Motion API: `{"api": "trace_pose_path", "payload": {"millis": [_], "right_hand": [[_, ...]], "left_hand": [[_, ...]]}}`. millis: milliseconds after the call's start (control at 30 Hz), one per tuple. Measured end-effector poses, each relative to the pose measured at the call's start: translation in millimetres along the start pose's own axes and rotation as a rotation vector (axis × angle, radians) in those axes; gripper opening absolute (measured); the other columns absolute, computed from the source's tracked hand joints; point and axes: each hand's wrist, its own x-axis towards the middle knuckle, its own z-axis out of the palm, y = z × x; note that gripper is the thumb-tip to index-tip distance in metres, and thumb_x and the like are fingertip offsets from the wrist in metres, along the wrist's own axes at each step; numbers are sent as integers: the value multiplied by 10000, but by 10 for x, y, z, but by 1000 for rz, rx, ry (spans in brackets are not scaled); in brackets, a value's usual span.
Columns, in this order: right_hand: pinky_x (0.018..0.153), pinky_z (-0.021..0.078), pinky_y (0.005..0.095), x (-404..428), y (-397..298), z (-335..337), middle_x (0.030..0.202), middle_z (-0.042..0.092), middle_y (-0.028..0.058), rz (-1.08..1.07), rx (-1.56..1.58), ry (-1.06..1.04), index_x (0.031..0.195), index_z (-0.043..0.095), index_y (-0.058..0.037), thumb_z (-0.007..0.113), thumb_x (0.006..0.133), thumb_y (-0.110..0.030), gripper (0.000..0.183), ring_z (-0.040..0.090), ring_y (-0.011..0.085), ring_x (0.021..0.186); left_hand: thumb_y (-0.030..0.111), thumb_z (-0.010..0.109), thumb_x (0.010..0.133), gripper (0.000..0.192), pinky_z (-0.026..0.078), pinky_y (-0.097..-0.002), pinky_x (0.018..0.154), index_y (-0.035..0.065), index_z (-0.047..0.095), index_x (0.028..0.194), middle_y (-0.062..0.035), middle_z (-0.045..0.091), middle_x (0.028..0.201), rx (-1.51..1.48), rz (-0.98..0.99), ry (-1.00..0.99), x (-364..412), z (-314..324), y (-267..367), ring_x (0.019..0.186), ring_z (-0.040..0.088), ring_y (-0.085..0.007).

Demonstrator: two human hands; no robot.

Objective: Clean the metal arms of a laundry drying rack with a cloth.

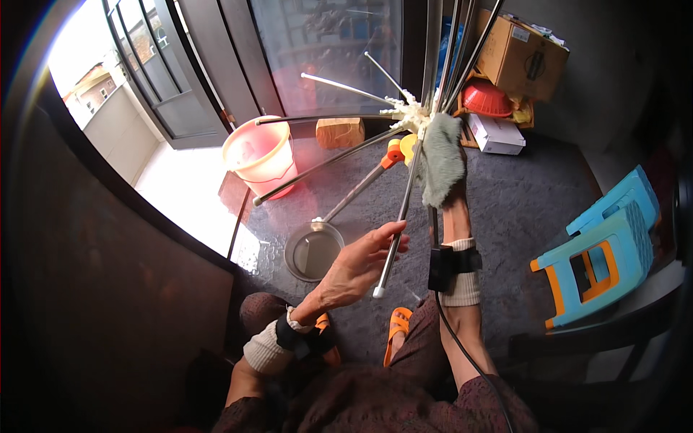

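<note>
A rack of metal rods radiates from a cream plastic hub (pixel 414 116); several rods spread outward and others rise towards the top. My left hand (pixel 354 265) has its fingers around one metal rod (pixel 405 208), a little above its white end cap. A grey-green cloth (pixel 444 159) lies against the hub and the upper part of that rod. My right hand (pixel 455 199) is at this cloth, which hides most of its fingers. Below the hub, a tubular leg (pixel 354 189) with an orange joint slants down to the floor beside a metal basin (pixel 287 254) holding liquid.
A pink bucket (pixel 279 162) stands by the open door (pixel 189 119), near a wooden block (pixel 340 133). At right are blue-and-orange plastic stools (pixel 557 270). A cardboard box (pixel 520 57), a red basket (pixel 484 100) and a white box (pixel 495 135) sit at the back right. Wet floor glistens beside the basin.
</note>
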Motion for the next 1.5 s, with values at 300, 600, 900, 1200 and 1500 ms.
{"api": "trace_pose_path", "payload": {"millis": [300,600,900,1200,1500], "right_hand": [[869,466,334,-41,-30,-32,1097,621,152,-8,-41,-7,1195,535,-5,454,913,-189,347,603,244,996],[758,498,323,-594,-742,160,886,662,169,-58,199,23,1095,567,38,592,792,-170,368,654,248,836],[628,514,382,-547,-878,426,721,610,258,-271,116,-120,1113,496,120,557,828,-210,440,654,352,685],[619,508,365,171,-75,262,768,620,239,-155,-270,100,1182,522,-16,457,820,-101,378,640,348,741],[674,529,377,39,-92,733,887,620,264,-206,-174,217,1214,489,0,433,798,-27,420,639,359,749]], "left_hand": [[260,567,900,459,429,-287,855,-19,454,1247,-82,556,1032,-220,-27,23,-302,139,243,908,540,-126],[67,550,879,258,456,-303,832,-29,525,1117,-80,575,956,-352,80,205,-372,95,200,892,565,-144],[80,493,910,108,495,-290,763,-20,514,945,-147,627,927,-431,106,425,-389,-231,200,816,619,-179],[147,503,911,120,513,-347,733,53,512,985,-186,624,942,-526,121,526,-277,-614,225,775,627,-207],[206,510,909,158,514,-343,730,58,513,964,-187,617,925,-526,119,636,-284,-924,200,759,616,-213]]}}
